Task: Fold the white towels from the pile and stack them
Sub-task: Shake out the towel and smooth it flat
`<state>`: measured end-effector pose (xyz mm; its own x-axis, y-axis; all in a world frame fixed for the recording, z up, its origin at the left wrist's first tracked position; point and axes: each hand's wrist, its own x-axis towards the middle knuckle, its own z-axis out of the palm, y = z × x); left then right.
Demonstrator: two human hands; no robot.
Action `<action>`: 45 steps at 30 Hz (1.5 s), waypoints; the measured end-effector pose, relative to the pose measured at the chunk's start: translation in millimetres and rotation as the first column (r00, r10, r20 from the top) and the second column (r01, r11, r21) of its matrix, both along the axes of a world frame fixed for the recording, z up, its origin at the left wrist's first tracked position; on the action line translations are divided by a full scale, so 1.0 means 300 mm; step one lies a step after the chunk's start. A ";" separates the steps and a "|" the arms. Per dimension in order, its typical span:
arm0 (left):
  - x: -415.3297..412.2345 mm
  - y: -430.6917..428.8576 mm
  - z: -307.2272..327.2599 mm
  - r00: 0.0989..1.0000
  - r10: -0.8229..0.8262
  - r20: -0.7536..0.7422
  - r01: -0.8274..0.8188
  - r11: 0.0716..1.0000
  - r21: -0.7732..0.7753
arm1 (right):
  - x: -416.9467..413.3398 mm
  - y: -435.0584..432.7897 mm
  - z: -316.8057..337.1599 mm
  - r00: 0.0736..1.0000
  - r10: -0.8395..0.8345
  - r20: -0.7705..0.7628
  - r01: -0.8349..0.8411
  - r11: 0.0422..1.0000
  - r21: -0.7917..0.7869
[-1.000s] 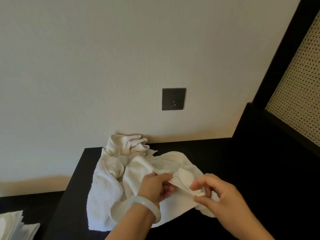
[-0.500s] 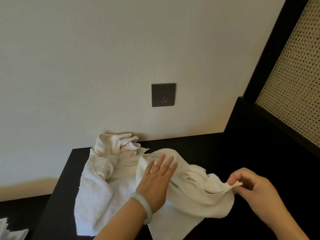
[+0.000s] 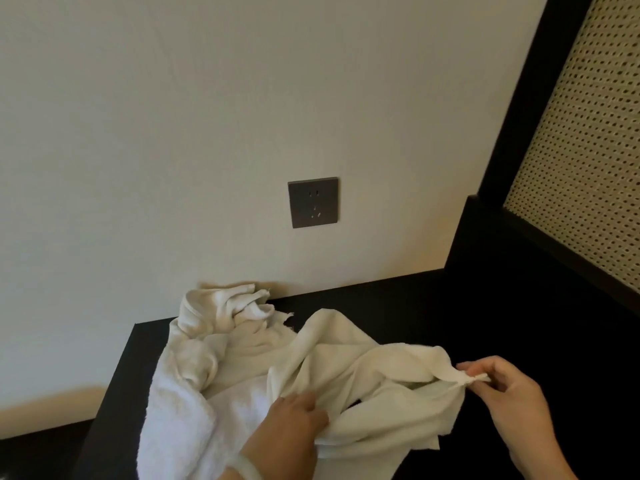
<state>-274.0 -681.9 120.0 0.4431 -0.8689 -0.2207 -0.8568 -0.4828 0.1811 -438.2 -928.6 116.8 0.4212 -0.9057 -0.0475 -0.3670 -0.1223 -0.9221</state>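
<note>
One towel (image 3: 374, 379) between left hand (image 3: 294, 424), right hand (image 3: 509, 400)

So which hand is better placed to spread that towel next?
Probably the right hand: it pinches a corner of the towel, while the left hand grips bunched cloth beside the pile.

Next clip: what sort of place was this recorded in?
Probably a hotel room or similar lodging, though that is a guess: a pile of white towels lies on a black table against a plain wall with a dark socket plate, beside a black-framed woven cane panel.
</note>
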 end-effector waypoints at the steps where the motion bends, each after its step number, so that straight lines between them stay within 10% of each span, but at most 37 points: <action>1: 0.010 -0.008 -0.007 1.000 0.025 -0.019 -0.025 1.000 0.009 | 0.011 0.006 -0.012 1.000 0.005 -0.005 -0.005 1.000 0.006; 18: 0.041 -0.261 -0.014 0.978 0.206 -0.034 -0.177 0.903 0.391 | 0.016 0.010 0.006 0.998 -0.011 0.069 0.007 0.998 0.055; 26: 0.149 -0.130 0.296 0.875 0.481 -0.052 -0.482 0.856 -0.188 | 0.027 -0.062 0.330 0.948 -0.094 0.303 0.096 0.995 0.008; 31: 0.234 -0.030 0.608 0.809 0.513 -0.285 -0.523 0.408 -0.749 | 0.051 -0.040 0.519 0.905 0.062 0.421 0.001 0.989 -0.149; 33: 0.261 -0.001 0.672 0.804 0.489 -0.339 -0.552 0.399 -0.732 | 0.069 -0.046 0.567 0.924 0.144 0.355 -0.070 0.975 -0.212; 37: 0.331 0.069 0.670 0.812 0.555 -0.178 -0.570 0.691 -0.445 | 0.083 -0.056 0.626 0.941 0.267 0.206 -0.210 0.942 -0.261; 40: 0.380 0.134 0.718 0.770 0.633 -0.081 -0.585 0.650 -0.485 | 0.082 -0.053 0.658 0.933 0.307 0.185 -0.255 0.931 -0.260; 45: 0.404 0.168 0.833 0.626 0.445 -0.640 -0.761 0.526 -0.379 | 0.087 -0.040 0.711 0.910 0.344 0.231 -0.275 0.918 -0.285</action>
